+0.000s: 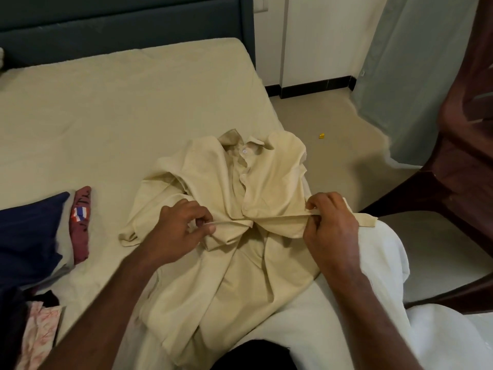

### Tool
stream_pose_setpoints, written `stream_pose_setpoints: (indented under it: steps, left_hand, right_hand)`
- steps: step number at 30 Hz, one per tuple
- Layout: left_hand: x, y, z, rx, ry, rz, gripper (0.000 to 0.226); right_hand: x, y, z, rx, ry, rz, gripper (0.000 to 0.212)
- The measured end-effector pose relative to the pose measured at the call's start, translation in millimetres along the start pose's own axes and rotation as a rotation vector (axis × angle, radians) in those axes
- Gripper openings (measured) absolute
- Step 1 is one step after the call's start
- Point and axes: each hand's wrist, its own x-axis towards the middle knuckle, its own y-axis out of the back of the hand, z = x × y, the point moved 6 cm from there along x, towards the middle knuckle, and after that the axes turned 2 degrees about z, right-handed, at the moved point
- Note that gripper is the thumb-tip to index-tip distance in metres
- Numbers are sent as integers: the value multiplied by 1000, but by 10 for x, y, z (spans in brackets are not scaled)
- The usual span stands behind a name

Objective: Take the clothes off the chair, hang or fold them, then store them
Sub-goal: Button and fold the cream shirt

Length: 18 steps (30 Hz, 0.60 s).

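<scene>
Now | left hand (181, 231), right hand (329, 222) pinch shirt (240, 263) strip | taut between them

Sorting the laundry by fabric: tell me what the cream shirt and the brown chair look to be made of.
Cream shirt: looks like thin woven cotton or a blend, matte; it creases softly and has plain white buttons. Brown chair: probably moulded plastic, given its smooth, slightly glossy one-piece curves.

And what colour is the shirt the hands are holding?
Cream, a pale beige shirt with white buttons; the head view shows it.
</scene>
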Motion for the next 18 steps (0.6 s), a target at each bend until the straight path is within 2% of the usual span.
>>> stream_pose_setpoints:
  steps: [3, 6, 9, 11, 13, 14, 15, 16, 17, 18]
  left_hand:
    - [15, 112, 110, -292, 11, -32, 27]
    - [64, 270, 144, -557, 30, -87, 14]
    - [173, 402, 16, -578, 73, -200, 18]
    - [256, 443, -83, -526, 146, -328, 30]
    - [350, 445, -141, -408, 204, -494, 33]
    - [435, 466, -153, -299, 194, -527, 28]
    - [564, 540, -156, -197, 166, -487, 18]
    - [729, 652, -153, -125, 137, -373, 8]
    - [901, 806, -129, -77, 116, -209, 6]
    - [1073, 1001, -97, -37, 104, -7, 10]
  right_hand:
    - [80, 112, 95, 26, 7, 51, 23]
    - [258, 255, 121, 192, 69, 21, 26]
    - [585, 332, 168, 370, -31, -194, 33]
    - [785, 256, 173, 354, -77, -386, 20]
    - [941, 137, 135, 419, -131, -615, 14]
    - [1000, 74, 109, 461, -157, -746, 15]
    - [1064, 17, 65, 460, -163, -872, 15]
    - [1147, -38, 30, 402, -142, -960, 17]
    - [1271, -80, -2, 314, -97, -965, 17]
    - [1461, -103, -54, 229, -42, -856, 17]
